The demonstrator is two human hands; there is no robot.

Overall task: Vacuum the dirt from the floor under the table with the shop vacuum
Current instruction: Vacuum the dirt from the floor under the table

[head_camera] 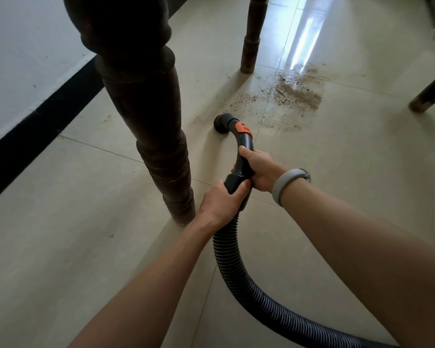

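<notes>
While both hands grip the black vacuum handle (241, 156), its round nozzle (221, 123) sits on the tiled floor (337, 172), just right of the near table leg (158, 136) and short of the dirt (296, 92). The right hand (258, 170) wraps the curved handle from the right, thumb lying on top and fingers curled under it, so the handle runs through the closed palm. Below it, nearer the base of the table leg, the left hand (221, 202) clamps the cuff where the handle meets the ribbed hose (239, 280); its thumb and fingers close round the cuff from the left. An orange slider (242, 128) sits on the handle between the right hand and the nozzle. The hose drops from the left hand and curves away to the right, well clear of the table leg. Beyond and right of that leg, the dirt lies in a sandy patch with scattered specks trailing back toward the nozzle. A second leg (251, 36) stands further off, just left of the dirt, and a third (430, 92) lies far right. A grey band (286, 184) circles the right wrist.
</notes>
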